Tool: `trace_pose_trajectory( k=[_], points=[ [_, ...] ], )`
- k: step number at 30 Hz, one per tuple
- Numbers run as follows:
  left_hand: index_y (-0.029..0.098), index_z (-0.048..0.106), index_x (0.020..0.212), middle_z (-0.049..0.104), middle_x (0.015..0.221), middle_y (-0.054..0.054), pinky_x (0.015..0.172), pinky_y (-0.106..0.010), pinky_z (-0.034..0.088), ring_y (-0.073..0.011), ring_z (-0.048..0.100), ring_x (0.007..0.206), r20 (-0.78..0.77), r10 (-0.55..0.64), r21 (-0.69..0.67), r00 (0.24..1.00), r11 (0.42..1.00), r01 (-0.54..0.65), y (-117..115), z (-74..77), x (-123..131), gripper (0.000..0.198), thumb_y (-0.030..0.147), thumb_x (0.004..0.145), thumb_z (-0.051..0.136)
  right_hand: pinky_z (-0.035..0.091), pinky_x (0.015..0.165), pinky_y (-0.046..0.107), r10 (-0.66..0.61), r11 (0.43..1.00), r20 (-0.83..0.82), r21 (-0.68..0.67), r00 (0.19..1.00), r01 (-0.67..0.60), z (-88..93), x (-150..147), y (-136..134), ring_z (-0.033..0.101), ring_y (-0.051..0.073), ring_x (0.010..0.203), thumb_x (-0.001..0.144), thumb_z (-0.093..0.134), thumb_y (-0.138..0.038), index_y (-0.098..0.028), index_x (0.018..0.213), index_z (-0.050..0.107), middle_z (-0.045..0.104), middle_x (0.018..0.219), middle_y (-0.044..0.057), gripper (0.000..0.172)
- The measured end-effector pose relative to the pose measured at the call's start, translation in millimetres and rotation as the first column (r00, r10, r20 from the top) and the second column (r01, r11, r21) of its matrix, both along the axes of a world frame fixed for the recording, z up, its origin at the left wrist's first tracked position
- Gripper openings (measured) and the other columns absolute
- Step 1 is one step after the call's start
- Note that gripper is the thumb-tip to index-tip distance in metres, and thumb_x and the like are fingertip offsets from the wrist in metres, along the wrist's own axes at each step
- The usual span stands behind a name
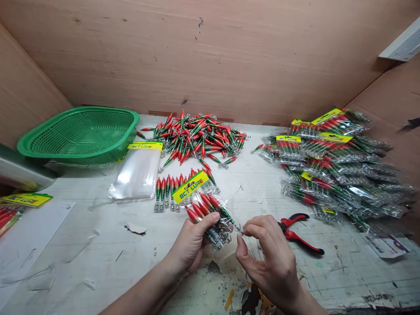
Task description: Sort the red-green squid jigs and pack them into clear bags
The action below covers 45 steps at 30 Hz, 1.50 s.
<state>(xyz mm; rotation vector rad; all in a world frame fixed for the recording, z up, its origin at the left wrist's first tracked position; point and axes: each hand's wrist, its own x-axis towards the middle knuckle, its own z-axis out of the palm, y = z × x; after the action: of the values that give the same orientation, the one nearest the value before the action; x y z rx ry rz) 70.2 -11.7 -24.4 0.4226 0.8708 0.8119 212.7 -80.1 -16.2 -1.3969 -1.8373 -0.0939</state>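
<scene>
Head view: I log the left hand (192, 243) with its grip closed, thumb uppermost, on a bagged lure pack (215, 204), held over the desk (131, 249) near a row of loose lures (167, 190). Right hand (272, 256) at the pack's hook end, thumb and forefinger close; I cannot tell whether this grip pinches it. Pliers (297, 237) lie just beside.
</scene>
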Motion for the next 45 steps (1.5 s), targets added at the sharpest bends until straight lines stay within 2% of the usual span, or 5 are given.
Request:
trace_pose_trajectory(
  k=[7, 12, 27, 38, 45],
  points=[
    [0.012, 0.067, 0.082, 0.073, 0.073, -0.007, 0.061, -0.027, 0.054, -0.0175, 0.067, 0.063, -0.009, -0.078, -0.061, 0.997, 0.995, 0.078, 1.5, 0.1, -1.7, 0.028, 0.025, 0.062, 0.081, 0.041, 0.063, 0.032, 0.026, 0.997, -0.060, -0.071, 0.998, -0.030, 2.8, 5.5, 0.1, 0.050, 0.017, 0.067, 0.084, 0.057, -0.006, -0.020, 0.086, 0.050, 0.054, 0.071, 0.001, 0.015],
    [0.011, 0.067, 0.090, 0.073, 0.080, -0.011, 0.066, -0.031, 0.056, -0.0192, 0.068, 0.068, -0.008, -0.183, -0.078, 0.983, 0.980, 0.181, 4.4, -2.3, -4.2, 0.025, 0.026, 0.072, 0.075, 0.046, 0.063, 0.029, 0.151, 0.959, -0.156, -0.218, 0.976, -0.183, 3.9, 21.5, -0.9, 0.055, 0.017, 0.074, 0.085, 0.058, -0.013, -0.019, 0.096, 0.053, 0.056, 0.081, 0.004, 0.013],
    [0.014, 0.067, 0.088, 0.068, 0.073, -0.005, 0.056, -0.027, 0.053, -0.0153, 0.063, 0.060, -0.020, -0.487, -0.030, 0.873, 0.873, 0.487, 8.2, -23.2, -7.5, 0.030, 0.026, 0.064, 0.081, 0.040, 0.064, 0.032, 0.209, 0.937, 0.015, -0.288, 0.978, -0.196, -23.9, 21.6, -4.0, 0.047, 0.018, 0.074, 0.087, 0.053, -0.013, -0.019, 0.084, 0.053, 0.054, 0.079, 0.003, 0.006],
    [0.013, 0.064, 0.100, 0.071, 0.090, -0.010, 0.067, -0.029, 0.055, -0.0158, 0.065, 0.071, -0.035, -0.515, -0.047, 0.857, 0.857, 0.513, 8.8, -22.2, -11.1, 0.032, 0.025, 0.072, 0.074, 0.037, 0.069, 0.033, 0.238, 0.907, 0.016, -0.361, 0.971, -0.217, -27.1, 22.7, -7.0, 0.045, 0.019, 0.080, 0.086, 0.055, -0.011, -0.018, 0.089, 0.056, 0.054, 0.085, 0.004, 0.008],
    [0.014, 0.055, 0.110, 0.069, 0.094, -0.010, 0.071, -0.035, 0.056, -0.0166, 0.066, 0.074, -0.048, -0.521, -0.036, 0.852, 0.854, 0.519, 11.7, -19.2, -9.4, 0.042, 0.029, 0.075, 0.073, 0.033, 0.068, 0.032, 0.192, 0.960, 0.121, -0.227, 0.974, -0.161, -27.9, 14.9, -5.3, 0.041, 0.018, 0.074, 0.090, 0.049, -0.011, -0.016, 0.075, 0.056, 0.054, 0.075, 0.005, 0.018]
  ],
)
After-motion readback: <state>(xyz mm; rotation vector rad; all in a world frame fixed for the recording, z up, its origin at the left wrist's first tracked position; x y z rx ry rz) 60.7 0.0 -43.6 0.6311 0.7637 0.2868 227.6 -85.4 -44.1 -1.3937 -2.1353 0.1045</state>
